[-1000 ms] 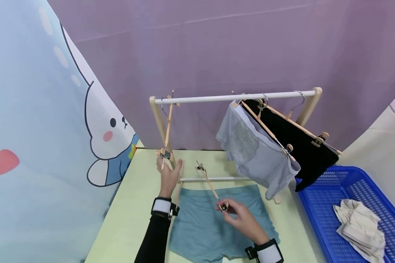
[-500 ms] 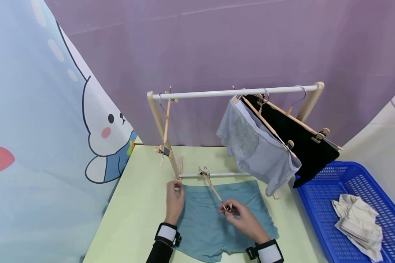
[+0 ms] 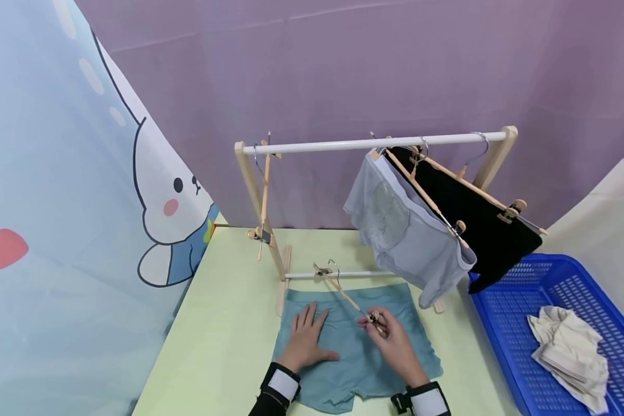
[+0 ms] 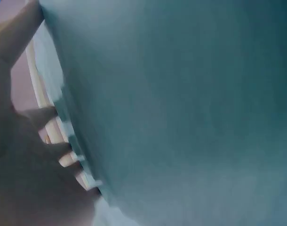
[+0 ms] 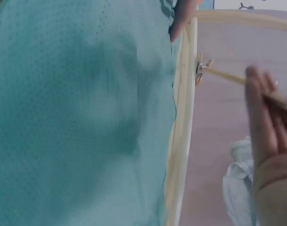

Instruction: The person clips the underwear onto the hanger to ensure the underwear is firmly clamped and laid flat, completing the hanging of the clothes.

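the head camera looks forward and down, sharing the teal shorts [image 3: 355,368] with both close wrist views.

Purple backdrop [image 3: 322,69] behind; cartoon-printed blue sheet [image 3: 52,156] left; pale green tabletop [image 3: 203,335].

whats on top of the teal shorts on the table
The left hand rests on the shorts, fingers spread. The right hand holds a hanger over them; whether it touches them is unclear. Cloth beneath the left hand is covered.
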{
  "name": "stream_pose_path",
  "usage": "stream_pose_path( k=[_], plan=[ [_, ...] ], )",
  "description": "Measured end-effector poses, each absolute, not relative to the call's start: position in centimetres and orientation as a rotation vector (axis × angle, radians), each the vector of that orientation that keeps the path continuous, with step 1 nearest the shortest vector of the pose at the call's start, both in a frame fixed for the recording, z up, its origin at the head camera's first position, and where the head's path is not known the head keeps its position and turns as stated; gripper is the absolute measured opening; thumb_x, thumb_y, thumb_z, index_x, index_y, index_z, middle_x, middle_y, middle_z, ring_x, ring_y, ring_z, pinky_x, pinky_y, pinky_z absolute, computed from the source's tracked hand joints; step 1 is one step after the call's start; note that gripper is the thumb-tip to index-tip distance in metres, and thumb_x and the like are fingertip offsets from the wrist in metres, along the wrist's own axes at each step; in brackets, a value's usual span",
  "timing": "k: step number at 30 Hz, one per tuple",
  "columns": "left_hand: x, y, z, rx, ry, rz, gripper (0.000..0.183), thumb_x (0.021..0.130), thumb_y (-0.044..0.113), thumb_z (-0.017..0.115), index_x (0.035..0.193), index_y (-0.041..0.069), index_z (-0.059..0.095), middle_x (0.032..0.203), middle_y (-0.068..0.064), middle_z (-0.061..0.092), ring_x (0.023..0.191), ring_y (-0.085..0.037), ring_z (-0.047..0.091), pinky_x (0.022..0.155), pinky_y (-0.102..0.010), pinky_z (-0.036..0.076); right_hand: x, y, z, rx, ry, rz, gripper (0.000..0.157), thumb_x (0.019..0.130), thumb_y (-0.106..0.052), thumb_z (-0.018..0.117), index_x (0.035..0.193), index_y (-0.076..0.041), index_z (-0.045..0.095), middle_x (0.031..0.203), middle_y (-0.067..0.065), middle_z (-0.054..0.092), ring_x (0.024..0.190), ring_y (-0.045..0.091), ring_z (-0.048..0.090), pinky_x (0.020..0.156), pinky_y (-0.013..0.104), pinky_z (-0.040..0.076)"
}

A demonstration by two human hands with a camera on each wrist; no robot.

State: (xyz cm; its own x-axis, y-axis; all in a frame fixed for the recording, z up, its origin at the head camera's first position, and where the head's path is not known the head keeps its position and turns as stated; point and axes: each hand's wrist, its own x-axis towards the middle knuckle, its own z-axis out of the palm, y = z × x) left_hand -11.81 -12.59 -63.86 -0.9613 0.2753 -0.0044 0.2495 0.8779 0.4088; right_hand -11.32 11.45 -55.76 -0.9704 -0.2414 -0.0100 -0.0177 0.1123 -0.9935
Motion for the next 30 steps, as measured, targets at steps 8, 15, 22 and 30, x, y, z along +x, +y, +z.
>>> stream_pose_path(
  k=[8,15,22,30],
  plan=[
    [-9.9,-11.6,-61.6,0.406,2.894,0.55,0.121,0.062,0.07,0.081,0.156,0.013,0.031,0.163,-0.02,0.019,0.15,-0.041,0.017,0.116,-0.061,0.019,-12.0,12.9,-55.9,-0.266,2.314,-2.055,0.029,0.107,-0.02,0.046,0.122,0.005,0.051,0.115,0.03,0.064,0.097,0.028,0.071,0.083,0.041,0.057],
    [-7.4,-11.4,-62.0,0.436,2.882,0.512,0.121,0.061,0.074,0.079,0.155,0.015,0.032,0.163,-0.019,0.021,0.149,-0.04,0.02,0.116,-0.062,0.021,-12.4,14.8,-54.9,-0.397,2.258,-2.045,0.032,0.109,-0.019,0.039,0.12,0.009,0.049,0.106,0.028,0.065,0.089,0.022,0.071,0.08,0.04,0.058],
    [-7.3,-10.3,-61.8,0.389,2.945,0.535,0.104,0.067,0.069,0.079,0.144,0.009,0.043,0.156,-0.019,0.032,0.143,-0.037,0.033,0.112,-0.057,0.031,-13.3,16.8,-55.7,-0.522,2.035,-1.972,0.041,0.11,-0.023,0.037,0.126,0.015,0.044,0.105,0.031,0.063,0.087,0.023,0.072,0.077,0.042,0.058],
    [-11.0,-8.3,-59.9,0.408,3.223,0.9,0.036,0.085,0.03,0.08,0.1,0.011,0.053,0.09,0.001,0.05,0.077,-0.011,0.046,0.067,-0.028,0.041,-14.9,17.4,-58.1,-0.152,1.762,-1.981,0.06,0.108,-0.039,0.04,0.137,0.013,0.038,0.105,0.015,0.068,0.084,0.018,0.072,0.078,0.037,0.059]
  ],
)
